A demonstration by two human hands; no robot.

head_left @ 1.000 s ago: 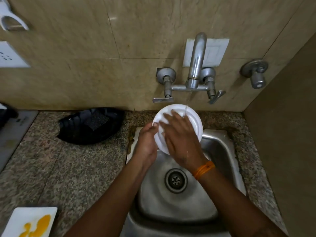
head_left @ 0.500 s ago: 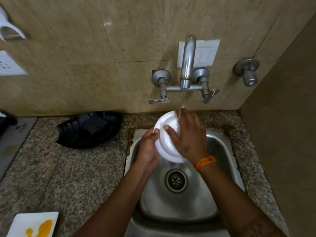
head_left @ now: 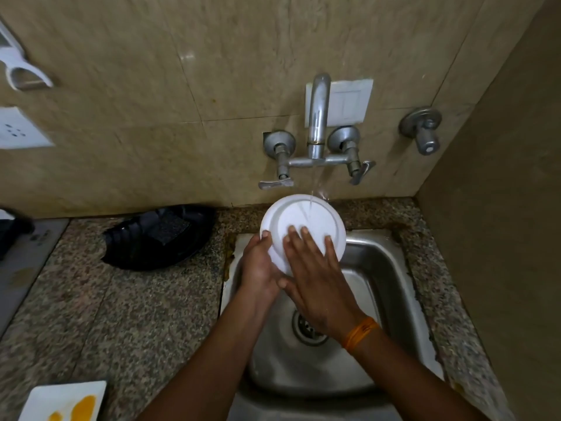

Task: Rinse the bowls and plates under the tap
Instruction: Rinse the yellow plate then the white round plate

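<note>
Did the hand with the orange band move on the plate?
Yes. The right hand slid back from the stream off the tap, toward the drain. Its fingers now lie flat on the plate.

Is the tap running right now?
On. A thin stream falls from the tap onto the white plate held over the sink.

The sink (head_left: 391, 268) and tap (head_left: 317, 117) are dull metal; the counter (head_left: 121, 314) is speckled stone; the plate (head_left: 303, 214) is smooth white.
</note>
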